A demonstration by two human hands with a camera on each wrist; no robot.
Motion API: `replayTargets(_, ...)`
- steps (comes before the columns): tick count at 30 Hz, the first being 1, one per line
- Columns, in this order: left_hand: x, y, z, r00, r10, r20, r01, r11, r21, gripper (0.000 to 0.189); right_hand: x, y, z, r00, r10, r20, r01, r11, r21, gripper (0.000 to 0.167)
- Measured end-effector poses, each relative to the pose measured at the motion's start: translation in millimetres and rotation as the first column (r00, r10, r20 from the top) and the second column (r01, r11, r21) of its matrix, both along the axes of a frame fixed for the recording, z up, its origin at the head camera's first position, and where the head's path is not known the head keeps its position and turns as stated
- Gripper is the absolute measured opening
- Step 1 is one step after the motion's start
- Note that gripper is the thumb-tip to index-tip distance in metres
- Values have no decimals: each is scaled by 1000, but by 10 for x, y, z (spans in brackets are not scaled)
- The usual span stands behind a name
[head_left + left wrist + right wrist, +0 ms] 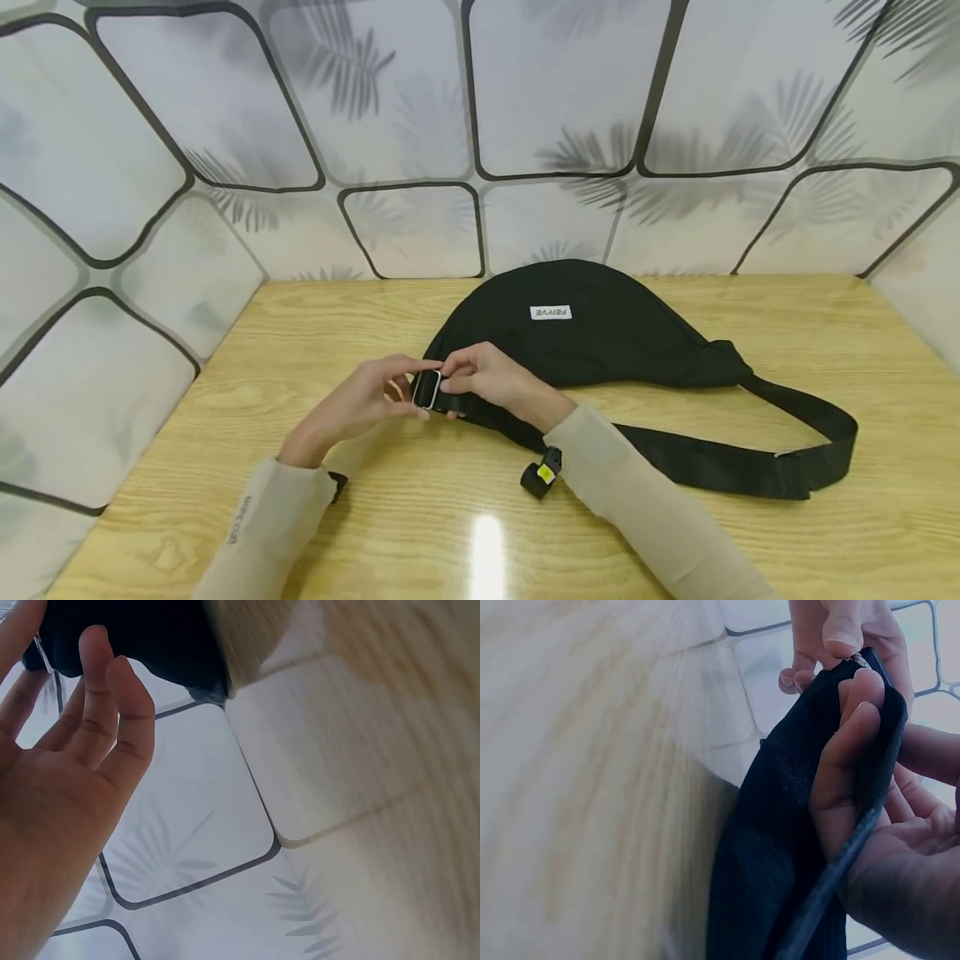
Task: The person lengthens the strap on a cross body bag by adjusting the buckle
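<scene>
Black waist bag [570,333] lay on the far half of a wooden table [300,321], its long axis running left to right across the person's front. Its domed edge pointed away from the person and its straighter edge faced them. From the narrow right end, a wide black strap [705,458] looped out and doubled back towards the hands at the bag's left end.

The left hand [363,398] reached in from the lower left, index finger above and thumb below, holding a metal slider buckle [427,390] between them. The right hand [491,379] came from the lower right, bent inward at the wrist, with thumb and fingers close together, pinching the strap beside the buckle. Both forearms wore beige sleeves [645,512].

A small white label [551,312] on the bag appeared to read "FEIYVE", upside down to the viewer. Dark lettering [238,518] on the left sleeve was too small to read. Behind stood a pale backdrop [555,92] with black-outlined panels and grey palm leaves.
</scene>
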State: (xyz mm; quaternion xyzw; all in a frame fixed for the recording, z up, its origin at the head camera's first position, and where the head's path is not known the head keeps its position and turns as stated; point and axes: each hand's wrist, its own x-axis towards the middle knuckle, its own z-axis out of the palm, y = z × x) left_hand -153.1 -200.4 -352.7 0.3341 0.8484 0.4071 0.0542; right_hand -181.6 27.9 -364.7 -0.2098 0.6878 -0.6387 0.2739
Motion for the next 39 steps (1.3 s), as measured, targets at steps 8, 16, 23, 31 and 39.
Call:
replayTargets(8, 0, -18, 34, 1000, 22, -19, -22, 999, -24, 55, -48, 121, 70, 993, 57, -101, -45, 991, 125, 16)
replayTargets(16, 0, -30, 45, 999, 34, -29, -35, 998, -48, 55, -93, 262, 87, 986, 146, -78, -131, 976, 174, 20)
replayTargets(23, 3, -13, 40, 999, 25, -44, -27, 998, -51, 55, -89, 263, 71, 977, 186, -106, -167, 972, 167, 13)
replayTargets(31, 25, 12, 22, 999, 18, -31, -19, 999, -41, 52, 30, 79, 61, 988, 79, -134, -71, 995, 69, 10)
replayTargets(39, 36, -12, 40, 998, 14, -57, -17, 999, -48, 52, 9, 135, 87, 974, 151, -167, -132, 984, 123, 13)
